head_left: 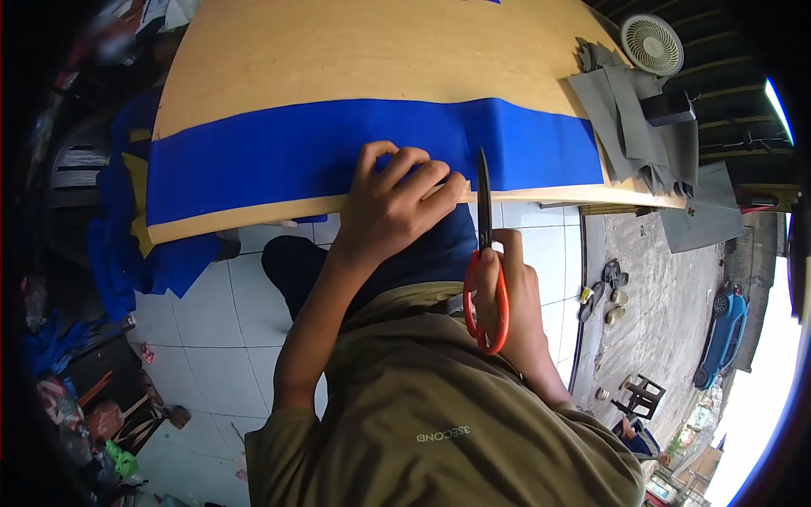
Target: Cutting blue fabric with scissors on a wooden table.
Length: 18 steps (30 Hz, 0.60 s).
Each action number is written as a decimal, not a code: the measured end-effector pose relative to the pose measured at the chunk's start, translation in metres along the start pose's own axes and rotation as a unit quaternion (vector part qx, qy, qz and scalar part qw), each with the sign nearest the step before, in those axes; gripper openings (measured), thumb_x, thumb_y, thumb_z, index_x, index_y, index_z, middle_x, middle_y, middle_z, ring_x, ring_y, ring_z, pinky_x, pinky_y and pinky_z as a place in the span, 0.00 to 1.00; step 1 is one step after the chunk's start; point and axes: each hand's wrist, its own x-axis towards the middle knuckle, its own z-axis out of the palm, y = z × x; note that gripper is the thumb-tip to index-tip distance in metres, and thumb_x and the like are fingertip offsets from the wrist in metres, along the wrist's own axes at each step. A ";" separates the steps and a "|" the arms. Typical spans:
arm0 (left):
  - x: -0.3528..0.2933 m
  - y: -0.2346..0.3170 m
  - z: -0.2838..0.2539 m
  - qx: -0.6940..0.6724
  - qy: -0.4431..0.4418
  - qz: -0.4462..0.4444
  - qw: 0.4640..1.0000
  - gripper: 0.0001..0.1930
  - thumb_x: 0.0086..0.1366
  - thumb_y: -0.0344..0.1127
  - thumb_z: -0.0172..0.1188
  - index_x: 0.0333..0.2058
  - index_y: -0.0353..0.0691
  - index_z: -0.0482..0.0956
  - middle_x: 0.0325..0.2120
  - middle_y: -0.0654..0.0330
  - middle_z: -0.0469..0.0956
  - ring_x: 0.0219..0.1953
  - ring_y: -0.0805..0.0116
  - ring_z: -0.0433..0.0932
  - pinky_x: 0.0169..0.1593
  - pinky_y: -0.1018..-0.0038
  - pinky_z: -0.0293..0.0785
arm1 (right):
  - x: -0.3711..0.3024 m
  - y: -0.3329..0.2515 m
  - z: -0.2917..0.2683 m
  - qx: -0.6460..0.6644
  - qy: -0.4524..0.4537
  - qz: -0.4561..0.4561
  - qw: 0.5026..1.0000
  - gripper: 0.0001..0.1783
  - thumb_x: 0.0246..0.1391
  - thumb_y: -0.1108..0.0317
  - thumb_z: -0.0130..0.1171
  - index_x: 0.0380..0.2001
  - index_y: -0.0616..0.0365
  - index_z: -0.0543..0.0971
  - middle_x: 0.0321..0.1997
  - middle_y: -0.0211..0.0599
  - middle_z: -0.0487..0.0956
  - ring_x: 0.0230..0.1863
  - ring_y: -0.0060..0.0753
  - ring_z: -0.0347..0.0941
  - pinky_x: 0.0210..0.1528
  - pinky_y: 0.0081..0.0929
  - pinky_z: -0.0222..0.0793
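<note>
A long strip of blue fabric (279,152) lies along the near edge of the wooden table (355,59), with a raised fold right of its middle. My left hand (393,203) is on the strip at the table edge, its fingers bent and closed on the cloth; the fingertips are partly hidden. In my right hand (519,296) is a pair of scissors (485,203) with orange-red handles, my fingers through and around the loops. Their dark blades look closed together and point away from me, the tip over the fabric beside the fold.
Grey cut sheets (621,110) are piled at the table's right end, near a round white fan (651,45). Blue and yellow cloth (127,211) hangs off the left side. Below are white floor tiles (211,313); sandals (596,296) lie outside at the right.
</note>
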 end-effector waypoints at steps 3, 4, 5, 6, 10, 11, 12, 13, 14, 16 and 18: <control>-0.002 -0.001 0.002 -0.004 -0.002 0.000 1.000 0.09 0.53 0.35 0.70 0.32 0.48 0.80 0.30 0.71 0.75 0.37 0.72 0.75 0.44 0.63 0.67 | -0.008 -0.007 -0.009 0.026 -0.012 0.030 0.999 0.13 0.72 0.65 0.42 0.48 0.66 0.64 0.18 0.49 0.75 0.19 0.56 0.75 0.22 0.45 0.66; -0.002 -0.001 0.002 -0.002 -0.003 0.000 1.000 0.09 0.53 0.35 0.71 0.32 0.48 0.80 0.30 0.71 0.75 0.37 0.72 0.76 0.44 0.63 0.67 | -0.010 -0.008 -0.011 0.045 -0.014 0.032 0.998 0.14 0.73 0.64 0.41 0.48 0.66 0.63 0.18 0.48 0.76 0.19 0.55 0.76 0.23 0.44 0.68; -0.002 -0.001 0.002 -0.003 -0.004 0.003 1.000 0.09 0.53 0.35 0.71 0.32 0.48 0.80 0.30 0.71 0.75 0.37 0.72 0.76 0.44 0.63 0.67 | -0.009 -0.009 -0.013 0.043 -0.020 0.034 0.998 0.18 0.74 0.59 0.38 0.50 0.67 0.63 0.20 0.47 0.78 0.20 0.52 0.77 0.25 0.41 0.71; -0.002 -0.001 0.001 -0.004 -0.008 0.000 1.000 0.10 0.53 0.35 0.71 0.33 0.48 0.80 0.30 0.70 0.76 0.37 0.71 0.76 0.45 0.63 0.67 | -0.008 -0.008 -0.013 0.045 -0.018 0.035 0.998 0.18 0.74 0.59 0.38 0.50 0.67 0.63 0.20 0.47 0.78 0.20 0.52 0.77 0.25 0.41 0.71; -0.001 -0.001 0.002 -0.001 -0.009 -0.004 1.000 0.10 0.53 0.34 0.72 0.33 0.48 0.80 0.31 0.70 0.76 0.37 0.70 0.76 0.45 0.62 0.66 | -0.005 -0.004 -0.017 0.058 0.004 -0.002 0.998 0.24 0.75 0.55 0.37 0.54 0.69 0.63 0.22 0.45 0.80 0.21 0.47 0.79 0.27 0.38 0.73; -0.002 -0.001 0.002 0.000 -0.008 -0.002 1.000 0.10 0.53 0.34 0.72 0.33 0.48 0.80 0.31 0.70 0.76 0.37 0.70 0.76 0.45 0.62 0.66 | -0.004 -0.005 -0.019 0.069 -0.004 0.011 0.998 0.24 0.75 0.54 0.37 0.55 0.69 0.63 0.22 0.45 0.80 0.21 0.47 0.79 0.27 0.37 0.73; -0.002 -0.001 0.002 0.000 -0.006 -0.005 1.000 0.10 0.53 0.34 0.71 0.33 0.48 0.80 0.31 0.70 0.76 0.37 0.70 0.76 0.45 0.62 0.66 | -0.003 -0.006 -0.021 0.080 -0.012 0.024 0.996 0.25 0.75 0.53 0.37 0.55 0.69 0.63 0.22 0.44 0.80 0.20 0.47 0.78 0.26 0.37 0.72; -0.002 -0.001 0.002 -0.001 -0.003 -0.008 1.000 0.10 0.53 0.34 0.71 0.34 0.47 0.80 0.31 0.70 0.76 0.37 0.70 0.76 0.45 0.62 0.66 | -0.004 -0.003 -0.020 0.084 -0.004 0.044 0.995 0.26 0.74 0.52 0.37 0.57 0.68 0.65 0.23 0.46 0.80 0.22 0.49 0.78 0.28 0.38 0.72; -0.002 -0.001 0.003 0.000 -0.002 -0.006 1.000 0.10 0.53 0.34 0.71 0.34 0.47 0.80 0.31 0.70 0.76 0.37 0.70 0.76 0.45 0.62 0.66 | -0.003 -0.001 -0.021 0.085 -0.003 0.042 0.996 0.26 0.74 0.52 0.37 0.57 0.68 0.65 0.23 0.46 0.80 0.22 0.49 0.78 0.28 0.38 0.72; -0.001 -0.002 0.004 -0.004 0.010 -0.014 1.000 0.10 0.53 0.33 0.71 0.34 0.47 0.80 0.31 0.69 0.76 0.36 0.70 0.76 0.45 0.62 0.66 | -0.001 0.004 -0.021 0.037 -0.009 -0.054 0.998 0.23 0.74 0.55 0.39 0.56 0.65 0.67 0.23 0.49 0.79 0.25 0.55 0.78 0.30 0.42 0.71; 0.000 -0.001 0.002 -0.007 0.015 -0.014 1.000 0.10 0.52 0.31 0.71 0.34 0.46 0.81 0.31 0.68 0.77 0.35 0.68 0.77 0.45 0.63 0.67 | 0.000 0.007 -0.012 0.057 0.032 -0.081 0.995 0.18 0.73 0.59 0.40 0.52 0.63 0.69 0.24 0.53 0.77 0.27 0.60 0.76 0.31 0.46 0.69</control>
